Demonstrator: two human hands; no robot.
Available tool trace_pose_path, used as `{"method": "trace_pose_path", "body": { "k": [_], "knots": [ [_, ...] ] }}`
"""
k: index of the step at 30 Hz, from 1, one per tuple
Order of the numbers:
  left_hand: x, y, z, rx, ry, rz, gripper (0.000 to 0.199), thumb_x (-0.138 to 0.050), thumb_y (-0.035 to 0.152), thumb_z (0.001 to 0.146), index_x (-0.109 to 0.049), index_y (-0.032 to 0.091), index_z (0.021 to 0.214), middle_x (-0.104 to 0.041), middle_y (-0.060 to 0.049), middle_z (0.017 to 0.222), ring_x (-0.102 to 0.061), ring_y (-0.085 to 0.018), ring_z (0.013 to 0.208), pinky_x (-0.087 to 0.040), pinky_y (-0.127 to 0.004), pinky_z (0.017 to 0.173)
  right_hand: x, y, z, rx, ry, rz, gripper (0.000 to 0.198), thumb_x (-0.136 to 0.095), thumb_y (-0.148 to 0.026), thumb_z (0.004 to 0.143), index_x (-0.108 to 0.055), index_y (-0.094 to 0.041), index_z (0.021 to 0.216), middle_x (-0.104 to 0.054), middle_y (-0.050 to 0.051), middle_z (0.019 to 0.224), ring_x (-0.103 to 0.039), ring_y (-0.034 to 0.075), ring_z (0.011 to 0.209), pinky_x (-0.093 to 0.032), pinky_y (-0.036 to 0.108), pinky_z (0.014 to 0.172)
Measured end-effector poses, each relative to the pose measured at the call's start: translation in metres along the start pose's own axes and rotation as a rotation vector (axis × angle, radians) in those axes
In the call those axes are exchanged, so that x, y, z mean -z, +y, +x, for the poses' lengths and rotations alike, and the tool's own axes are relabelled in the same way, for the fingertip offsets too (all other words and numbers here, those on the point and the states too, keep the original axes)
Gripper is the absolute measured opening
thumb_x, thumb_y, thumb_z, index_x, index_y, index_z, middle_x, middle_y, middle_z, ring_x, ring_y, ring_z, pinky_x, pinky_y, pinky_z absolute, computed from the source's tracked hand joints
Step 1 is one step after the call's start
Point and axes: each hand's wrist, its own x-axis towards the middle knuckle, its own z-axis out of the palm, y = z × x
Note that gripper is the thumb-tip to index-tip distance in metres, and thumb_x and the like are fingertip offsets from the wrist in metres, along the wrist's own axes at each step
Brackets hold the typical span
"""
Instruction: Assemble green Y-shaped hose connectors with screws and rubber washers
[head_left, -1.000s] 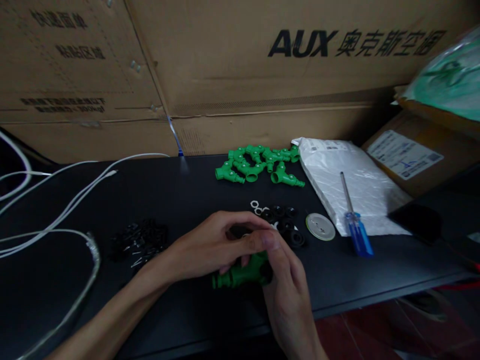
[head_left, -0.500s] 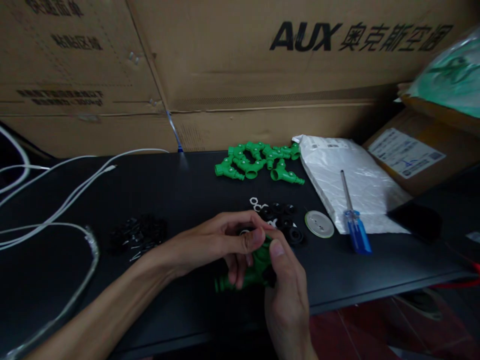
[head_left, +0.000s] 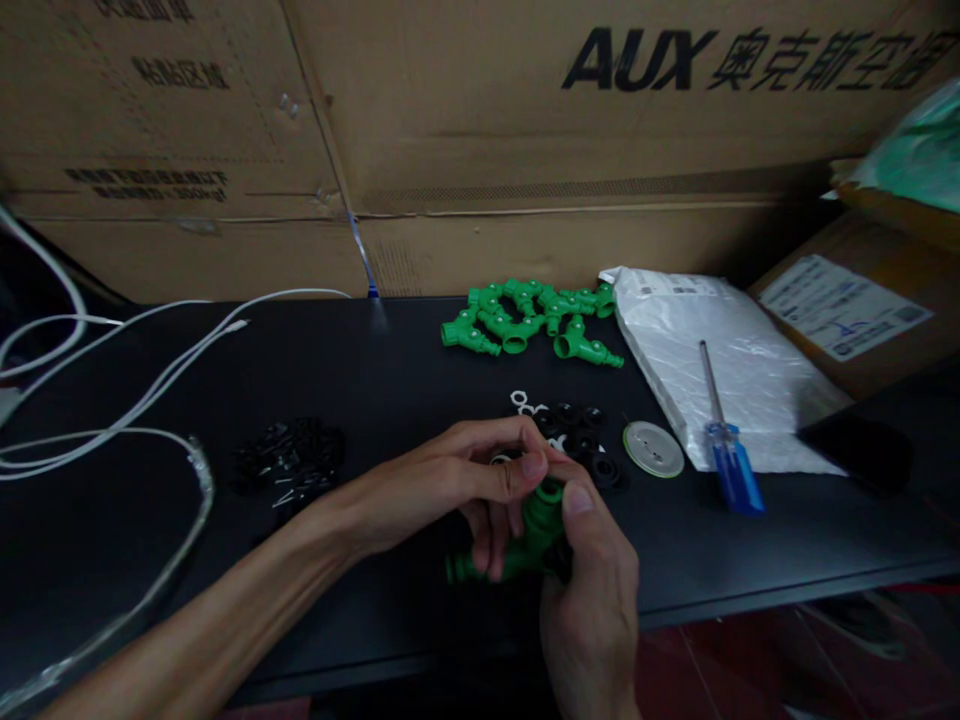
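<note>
A green plastic branched pipe fitting [head_left: 529, 545] is held above the table's front part by my right hand [head_left: 589, 560], its thumb by an upright round opening. My left hand [head_left: 480, 480] is closed over the fitting's left side, thumb and forefinger pinched near that opening. Its lower fingers curl against the green body. What the pinch holds, if anything, is hidden. A pale ring edge [head_left: 504, 457] shows in the gap of my left hand; I cannot tell whether it is held. Just beyond my hands lie black rubber rings [head_left: 604, 468] and white hex nuts [head_left: 518, 398].
Several similar green fittings [head_left: 589, 350] lie at the back of the black table [head_left: 390, 390]. Small black parts [head_left: 292, 450] are heaped left, near white cables [head_left: 161, 385]. Rightward are a round disc [head_left: 653, 449], a blue screwdriver [head_left: 731, 465] and a white package [head_left: 780, 420]. Cardboard [head_left: 465, 150] stands behind.
The whole view has shifted, so things appear slightly further right. The fitting's round opening shows more plainly between my hands. Both hands keep nearly the same hold.
</note>
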Motion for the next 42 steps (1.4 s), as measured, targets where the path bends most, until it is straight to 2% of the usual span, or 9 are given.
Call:
{"method": "trace_pose_path", "body": {
  "k": [6, 12, 15, 21, 26, 30, 33, 38, 42],
  "knots": [
    [-0.002, -0.005, 0.001, -0.032, 0.018, 0.005, 0.032, -0.063, 0.05, 0.097, -0.061, 0.018, 0.101, -0.063, 0.002, 0.068, -0.061, -0.009, 0.048, -0.048, -0.015, 0.044, -0.002, -0.004, -0.001, 0.023, 0.015, -0.043, 0.041, -0.046, -0.047, 0.106, -0.081, -0.027, 0.099, -0.075, 0.003, 0.097, -0.066, 0.021, 0.096, -0.049, 0.033, 0.085],
    [-0.005, -0.007, 0.001, -0.057, 0.021, 0.024, 0.029, -0.059, 0.048, 0.099, -0.057, 0.019, 0.096, -0.063, 0.003, 0.067, -0.059, -0.008, 0.043, -0.045, -0.015, 0.039, -0.003, -0.005, -0.003, -0.012, -0.004, -0.006, 0.046, -0.046, -0.05, 0.105, -0.072, -0.023, 0.079, -0.062, 0.0, 0.07, -0.056, 0.015, 0.065, -0.046, 0.028, 0.061],
    [-0.005, -0.007, 0.002, -0.058, 0.045, 0.055, 0.028, -0.06, 0.047, 0.098, -0.058, 0.019, 0.096, -0.061, 0.004, 0.063, -0.058, -0.009, 0.042, -0.044, -0.014, 0.038, -0.004, -0.006, -0.002, -0.025, 0.005, 0.004, 0.043, -0.049, -0.051, 0.104, -0.069, -0.023, 0.078, -0.057, -0.001, 0.066, -0.051, 0.014, 0.061, -0.044, 0.026, 0.056],
    [-0.007, -0.002, 0.003, -0.19, 0.171, 0.303, 0.036, -0.053, 0.05, 0.102, -0.064, 0.018, 0.112, -0.058, 0.004, 0.063, -0.053, -0.007, 0.041, -0.041, -0.014, 0.037, -0.007, -0.005, 0.001, -0.11, 0.108, -0.044, 0.054, -0.05, -0.062, 0.099, -0.061, -0.02, 0.067, -0.054, -0.001, 0.06, -0.05, 0.013, 0.054, -0.043, 0.024, 0.049],
    [0.0, 0.005, -0.001, -0.362, 0.194, 0.506, 0.03, -0.071, 0.046, 0.091, -0.07, 0.016, 0.096, -0.062, -0.003, 0.098, -0.064, -0.009, 0.06, -0.05, -0.018, 0.046, -0.005, 0.003, 0.001, -0.142, 0.098, -0.09, 0.062, -0.038, -0.068, 0.101, -0.071, -0.017, 0.088, -0.072, 0.007, 0.082, -0.068, 0.021, 0.078, -0.056, 0.03, 0.068],
    [0.012, 0.008, -0.002, -0.398, 0.265, 0.51, 0.032, -0.065, 0.048, 0.094, -0.067, 0.016, 0.094, -0.062, 0.001, 0.082, -0.061, -0.01, 0.059, -0.049, -0.022, 0.054, -0.002, 0.01, 0.001, 0.005, -0.036, -0.027, 0.055, -0.034, -0.058, 0.106, -0.068, -0.019, 0.125, -0.073, 0.011, 0.121, -0.069, 0.026, 0.112, -0.059, 0.038, 0.089],
    [0.02, 0.013, -0.002, -0.42, 0.343, 0.41, 0.039, -0.066, 0.056, 0.091, -0.065, 0.017, 0.094, -0.059, 0.002, 0.076, -0.057, -0.01, 0.059, -0.046, -0.022, 0.057, -0.004, 0.009, -0.001, 0.102, -0.139, 0.004, 0.045, -0.054, -0.047, 0.103, -0.058, -0.025, 0.141, -0.065, 0.01, 0.14, -0.067, 0.025, 0.123, -0.062, 0.036, 0.091],
    [0.019, 0.014, -0.016, -0.466, 0.483, 0.367, 0.039, -0.066, 0.057, 0.091, -0.066, 0.018, 0.093, -0.062, -0.001, 0.084, -0.059, -0.013, 0.069, -0.05, -0.024, 0.063, -0.008, 0.005, -0.007, 0.164, -0.204, 0.089, 0.034, -0.064, -0.026, 0.098, -0.059, -0.028, 0.132, -0.074, 0.005, 0.125, -0.076, 0.017, 0.104, -0.064, 0.024, 0.088],
    [0.0, -0.012, -0.046, -0.396, 0.646, 0.535, 0.046, -0.063, 0.052, 0.096, -0.062, 0.025, 0.132, -0.07, -0.009, 0.121, -0.069, -0.022, 0.103, -0.054, -0.032, 0.087, -0.002, 0.008, -0.013, 0.235, -0.188, -0.003, 0.026, -0.065, -0.021, 0.097, -0.064, -0.029, 0.122, -0.077, 0.001, 0.114, -0.077, 0.013, 0.101, -0.063, 0.017, 0.085]
  ]
}}
